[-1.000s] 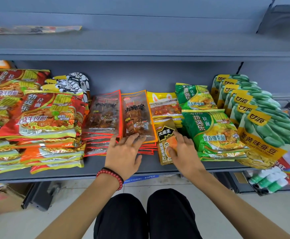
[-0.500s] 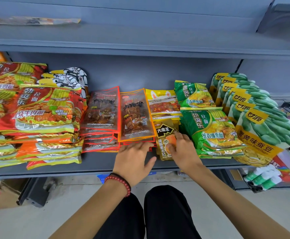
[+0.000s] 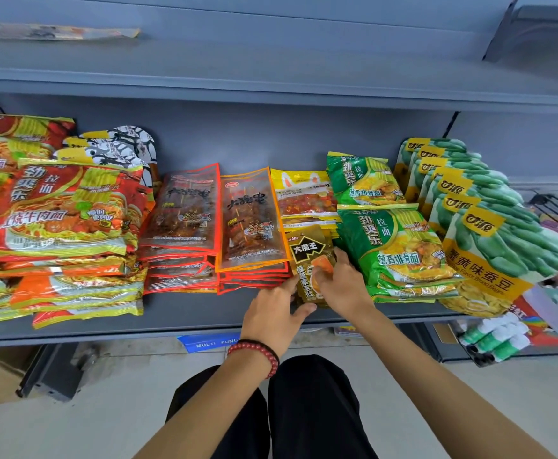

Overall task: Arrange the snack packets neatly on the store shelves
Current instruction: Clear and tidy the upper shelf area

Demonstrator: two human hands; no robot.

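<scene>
- Grey metal shelf (image 3: 188, 314) carries rows of snack packets lying flat in stacks, with an upper shelf (image 3: 271, 71) above it.
- A small olive-gold packet (image 3: 309, 251) sits near the front of the shelf, between the orange-edged packets (image 3: 254, 220) and the green noodle packets (image 3: 393, 250). Its top end lies over the stack of yellow packets (image 3: 304, 197) behind it.
- The right hand (image 3: 345, 288) grips the olive-gold packet, thumb pressed on its face and fingers curled round its right edge.
- The left hand (image 3: 271, 314) has its forefinger straight along the packet's lower left edge and its thumb stretched under the bottom edge, touching it. A red bead bracelet (image 3: 257, 354) circles that wrist.
- Red-edged clear packets (image 3: 185, 213) are piled just left of the orange-edged ones, the two piles touching.
- Red noodle packets (image 3: 62, 210) fill the left end in overlapping heaps, with black-and-white packets (image 3: 118, 147) behind them.
- Broad bean packets (image 3: 489, 233) in green and yellow stand in a leaning row at the right end, the front one overhanging the shelf edge.
- One flat packet (image 3: 55, 31) lies at the left of the upper shelf.
</scene>
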